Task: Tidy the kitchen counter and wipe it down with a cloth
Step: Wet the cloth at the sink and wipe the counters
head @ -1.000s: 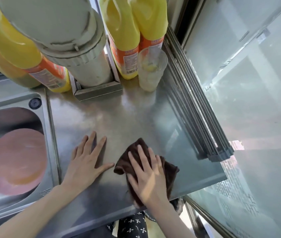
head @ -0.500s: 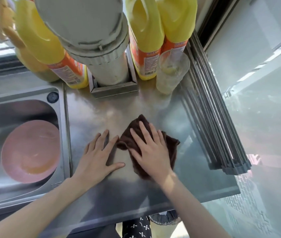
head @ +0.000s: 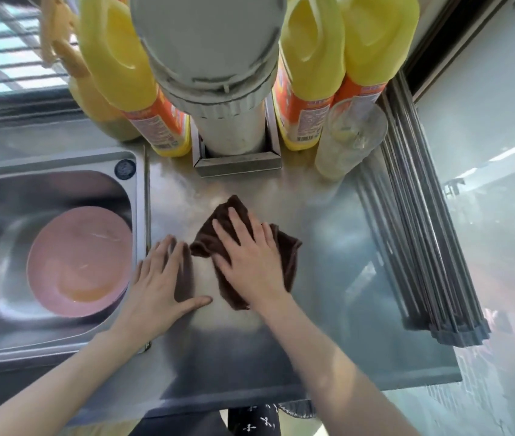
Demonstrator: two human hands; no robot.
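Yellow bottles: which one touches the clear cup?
The rightmost yellow bottle; the clear cup stands directly against its front, while the others stand further left.

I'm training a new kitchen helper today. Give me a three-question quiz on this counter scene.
1. True or false: the right hand presses flat on the brown cloth.
2. What lies in the sink? A) glass B) pink plate C) bottle
3. Fill in: the left hand rests on the bare ____.

Key: 1 true. 2 B, the pink plate. 3 counter.
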